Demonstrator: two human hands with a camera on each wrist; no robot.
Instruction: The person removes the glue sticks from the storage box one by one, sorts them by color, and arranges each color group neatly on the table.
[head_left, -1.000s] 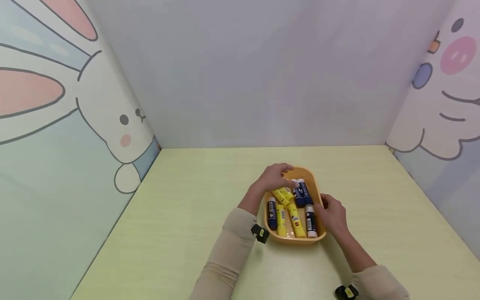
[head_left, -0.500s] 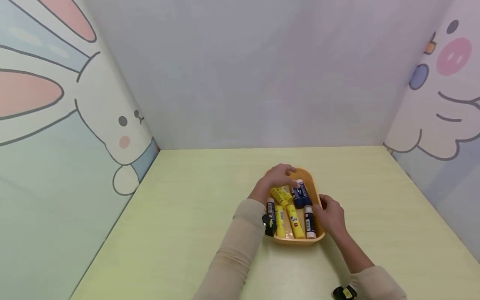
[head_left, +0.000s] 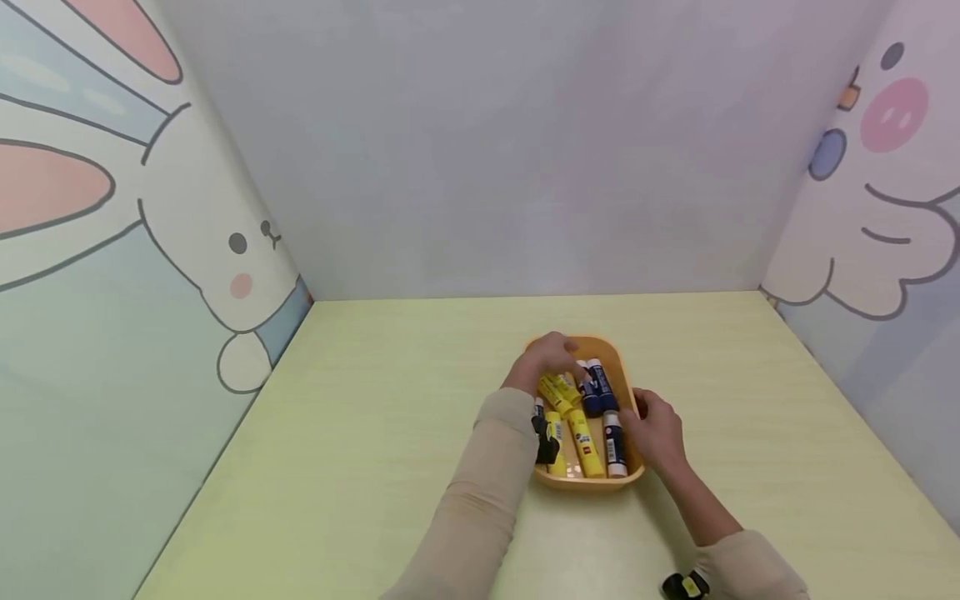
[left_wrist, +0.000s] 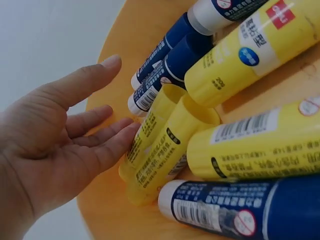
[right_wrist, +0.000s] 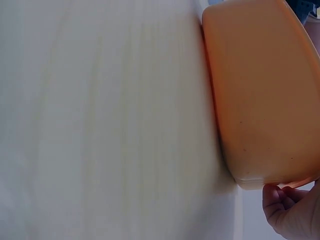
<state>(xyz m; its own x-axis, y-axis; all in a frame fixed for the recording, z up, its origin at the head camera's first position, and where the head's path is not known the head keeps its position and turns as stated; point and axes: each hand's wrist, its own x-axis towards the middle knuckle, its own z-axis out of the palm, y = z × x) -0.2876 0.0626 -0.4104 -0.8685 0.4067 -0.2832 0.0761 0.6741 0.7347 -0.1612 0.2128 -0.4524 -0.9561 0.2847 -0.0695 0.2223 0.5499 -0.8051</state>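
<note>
An orange plastic basket (head_left: 617, 357) holds several glue sticks, some yellow (head_left: 585, 446) and some navy blue with white ends (head_left: 614, 446). My left hand (head_left: 550, 355) reaches over its far left part. In the left wrist view the fingers of that hand (left_wrist: 60, 135) are extended, thumb apart, with fingertips against or just beside a pair of yellow glue sticks (left_wrist: 162, 145). Navy glue sticks (left_wrist: 220, 207) lie to either side. My right hand (head_left: 658, 429) grips the basket's right rim, thumb at the inner side; its curled fingers (right_wrist: 272, 202) show below the basket wall (right_wrist: 265, 90).
The basket stands on a pale yellow-green table (head_left: 375, 417). A plain grey wall (head_left: 480, 150) rises behind it. Side panels carry a cartoon rabbit (head_left: 225, 250) on the left and a pink-nosed figure (head_left: 892, 117) on the right.
My left forearm has swung right, its wrist camera now covering part of the left navy glue stick. The left hand has dipped slightly toward the glue sticks. The right hand keeps its hold.
</note>
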